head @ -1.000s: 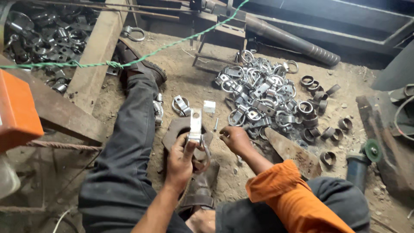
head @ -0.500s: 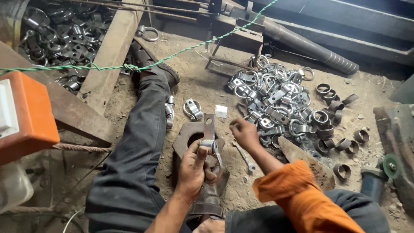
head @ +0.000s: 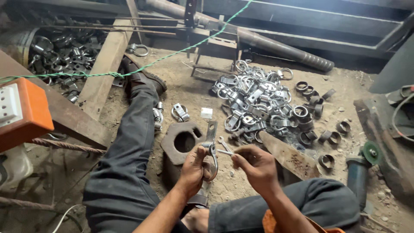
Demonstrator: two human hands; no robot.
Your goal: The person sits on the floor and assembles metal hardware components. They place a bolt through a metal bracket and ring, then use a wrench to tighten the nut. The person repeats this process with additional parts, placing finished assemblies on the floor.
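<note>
At frame centre the right hand (head: pixel 254 166) has moved in, pinching a bolt (head: pixel 225 152) toward the clamp (head: pixel 210 149) gripped by the left hand (head: pixel 192 170).

I saw the left hand (head: pixel 192 168) gripping a curved grey metal clamp with a flat perforated strap (head: pixel 211 149) sticking upward. The right hand (head: pixel 254 166) pinched a thin pale metal pin (head: pixel 225 152), its tip touching the clamp's joint. Under them sat a rusty octagonal steel block with a round hole (head: pixel 183 140) on the dirt floor (head: pixel 189 90). A heap of shiny metal clamps (head: pixel 254 103) lay beyond, short dark steel rings (head: pixel 310 112) just beside it. An orange box (head: pixel 23 114) sat at left, a green-disc grinder (head: pixel 362 166) at right.
</note>
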